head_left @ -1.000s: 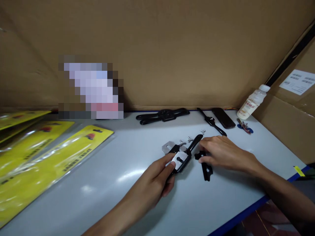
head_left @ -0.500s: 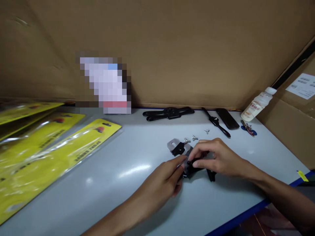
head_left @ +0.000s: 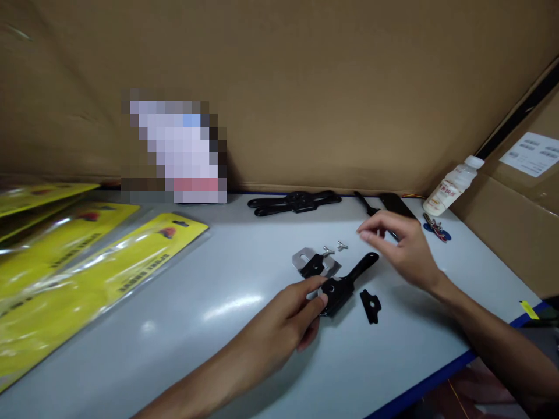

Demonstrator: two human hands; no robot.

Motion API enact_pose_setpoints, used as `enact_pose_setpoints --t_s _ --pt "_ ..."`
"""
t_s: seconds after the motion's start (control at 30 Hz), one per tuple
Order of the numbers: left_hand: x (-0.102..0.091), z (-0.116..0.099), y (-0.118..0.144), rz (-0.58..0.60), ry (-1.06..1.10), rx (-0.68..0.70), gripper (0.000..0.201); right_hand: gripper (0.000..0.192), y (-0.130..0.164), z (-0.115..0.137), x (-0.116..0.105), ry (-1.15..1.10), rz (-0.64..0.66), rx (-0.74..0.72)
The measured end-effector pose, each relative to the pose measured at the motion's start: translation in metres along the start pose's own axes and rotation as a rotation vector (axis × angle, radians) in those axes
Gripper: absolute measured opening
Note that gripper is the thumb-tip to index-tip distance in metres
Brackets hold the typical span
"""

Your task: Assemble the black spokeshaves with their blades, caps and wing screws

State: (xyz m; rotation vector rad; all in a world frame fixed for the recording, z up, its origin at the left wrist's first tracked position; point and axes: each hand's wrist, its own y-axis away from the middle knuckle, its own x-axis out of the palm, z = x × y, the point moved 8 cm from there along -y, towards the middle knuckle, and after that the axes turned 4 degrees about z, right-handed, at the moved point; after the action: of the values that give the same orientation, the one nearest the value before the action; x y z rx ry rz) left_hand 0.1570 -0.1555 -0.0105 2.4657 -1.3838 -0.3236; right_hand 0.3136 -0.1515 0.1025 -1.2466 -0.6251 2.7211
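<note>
My left hand (head_left: 297, 314) is closed on a black spokeshave (head_left: 338, 291), gripping its near end and body, with the far handle pointing up and right. My right hand (head_left: 404, 250) hovers beyond that handle, thumb and forefinger pinched together; whatever is at their tips is too small to make out. Two silver wing screws (head_left: 342, 245) lie left of those fingertips. Behind the held tool are flat metal blades (head_left: 301, 256) with a black cap plate (head_left: 312, 266) on them. Another black cap plate (head_left: 371, 306) lies to the right of the spokeshave.
Yellow spokeshave packs (head_left: 152, 244) spread over the left side. More black spokeshaves (head_left: 294, 202) lie along the back, near a dark phone (head_left: 399, 206). A bottle (head_left: 452, 186) and a small bundle of wires (head_left: 437, 228) are at the right. Cardboard (head_left: 305, 99) walls the table's back.
My right hand has left the spokeshave and moved up and right, to where a third wing screw lay; that screw no longer shows. My left hand keeps its hold.
</note>
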Motion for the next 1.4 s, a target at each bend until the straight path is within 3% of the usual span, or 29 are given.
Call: enact_pose_setpoints --t_s 0.07,0.17,0.23,0.37,0.53,0.63,0.7,0.73,0.8,0.9,0.97,1.07,1.17,1.3,1.4 --pt "0.0 0.003 0.0 -0.003 0.01 0.002 0.037 0.01 -0.008 -0.027 -0.01 0.161 -0.022 0.076" --pt "-0.001 0.003 0.001 -0.005 0.011 0.005 0.036 0.012 -0.012 -0.068 0.001 0.375 0.137 0.197" --pt "-0.001 0.001 0.002 -0.009 0.005 0.003 0.036 0.017 -0.012 -0.082 0.012 0.444 0.216 0.206" --pt "0.002 -0.003 0.004 0.021 -0.013 -0.005 0.039 0.007 -0.01 -0.084 0.026 0.391 0.294 0.18" --pt "0.002 0.0 0.003 0.015 0.011 -0.023 0.046 0.007 -0.011 -0.084 0.025 0.384 0.305 0.195" --pt "-0.002 0.0 0.004 -0.033 0.048 -0.038 0.05 0.003 -0.013 -0.07 -0.002 0.357 0.144 0.218" --pt "-0.003 -0.002 0.006 -0.054 0.075 -0.046 0.049 0.016 -0.01 -0.051 -0.031 0.271 -0.066 0.246" --pt "-0.003 -0.005 0.007 -0.057 0.088 -0.043 0.047 0.024 -0.008 -0.04 -0.036 0.174 -0.085 0.249" --pt "-0.003 -0.009 0.008 -0.065 0.114 -0.02 0.043 0.034 -0.003 -0.02 -0.023 -0.005 0.101 0.255" --pt "-0.007 -0.012 0.009 -0.112 0.165 0.025 0.044 0.038 0.018 -0.001 0.03 -0.157 0.584 0.279" --pt "-0.008 -0.012 0.009 -0.12 0.185 0.042 0.047 0.032 0.031 -0.002 0.056 -0.302 0.737 0.384" --pt "-0.005 -0.012 0.009 -0.105 0.179 0.057 0.049 0.027 0.039 -0.007 0.076 -0.55 0.812 0.517" --pt "-0.002 -0.011 0.01 -0.117 0.162 0.065 0.049 0.025 0.04 -0.012 0.077 -0.665 0.818 0.587" --pt "-0.002 -0.013 0.012 -0.13 0.188 0.114 0.047 0.024 0.042 -0.011 0.078 -0.747 0.847 0.594" --pt "-0.003 -0.013 0.013 -0.118 0.192 0.122 0.045 0.026 0.041 -0.012 0.078 -0.786 0.792 0.567"
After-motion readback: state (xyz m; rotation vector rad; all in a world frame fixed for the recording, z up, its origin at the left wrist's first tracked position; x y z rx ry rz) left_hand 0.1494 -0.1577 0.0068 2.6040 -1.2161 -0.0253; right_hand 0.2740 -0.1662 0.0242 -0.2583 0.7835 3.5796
